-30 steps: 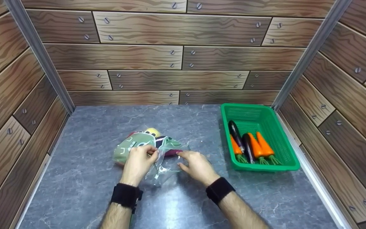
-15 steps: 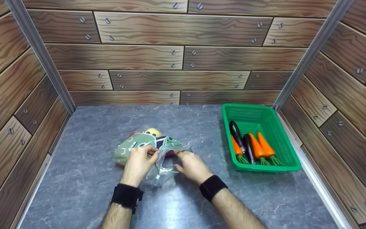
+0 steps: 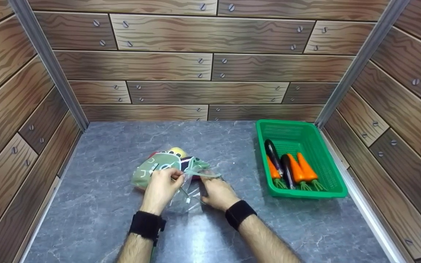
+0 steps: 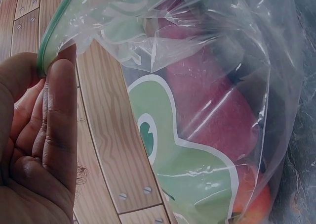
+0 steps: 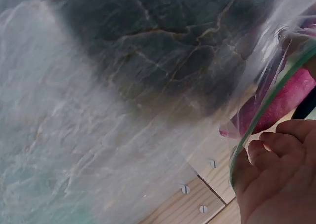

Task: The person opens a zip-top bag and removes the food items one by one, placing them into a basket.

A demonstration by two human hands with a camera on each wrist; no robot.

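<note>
A clear zip-top bag (image 3: 146, 175) with a green cartoon print (image 4: 202, 172) lies mid-table with its mouth toward me. Through its film in the left wrist view show a magenta, smooth, elongated item (image 4: 217, 110) and a red-orange round one (image 4: 254, 192). A yellow round item (image 3: 176, 151) shows at its far side. My left hand (image 3: 162, 188) pinches the bag's green zip edge (image 4: 49, 33) between thumb and fingers. My right hand (image 3: 219, 191) has its fingers at the mouth, under the zip strip; their tips are partly hidden. A white slider (image 3: 188, 200) hangs between the hands.
At the right stands a green plastic basket (image 3: 336, 182) holding carrots (image 3: 307, 168) and dark eggplants (image 3: 273, 153). Wood-print walls (image 3: 210, 65) close off the back and both sides of the grey marbled table (image 3: 93, 204).
My right hand has shifted left, its fingers passing under the zip strip into the bag's mouth. The left hand keeps its pinch on the edge. The slider has swung slightly right.
</note>
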